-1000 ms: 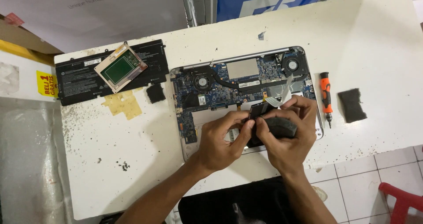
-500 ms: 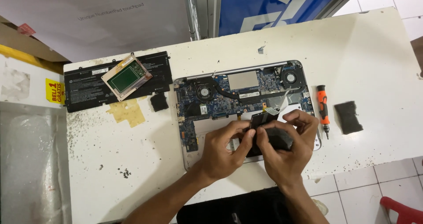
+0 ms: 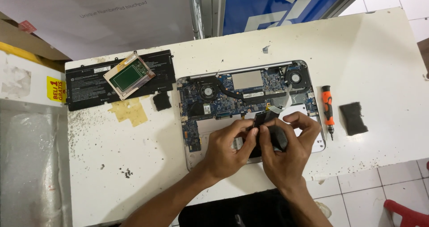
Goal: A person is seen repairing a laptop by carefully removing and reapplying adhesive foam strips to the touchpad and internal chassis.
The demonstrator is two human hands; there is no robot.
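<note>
An opened laptop (image 3: 250,90) lies on the white table (image 3: 380,52), its blue circuit board, two fans and copper heat pipe exposed. Over its lower half my left hand (image 3: 228,151) and my right hand (image 3: 283,153) meet, both pinching a small black flat part (image 3: 261,119) between fingertips. A grey ribbon cable (image 3: 279,107) runs just above the fingers. What lies under the hands is hidden.
An orange and black screwdriver (image 3: 328,111) and a black foam pad (image 3: 353,118) lie right of the laptop. A long black battery (image 3: 87,86) with a framed green board (image 3: 129,75) on it sits at the left, beside a small black piece (image 3: 161,101) and yellow tape (image 3: 130,111).
The view has shifted down and right, so the laptop sits higher in the frame. Both hands stay together on the black part, with the fingers slightly rearranged.
</note>
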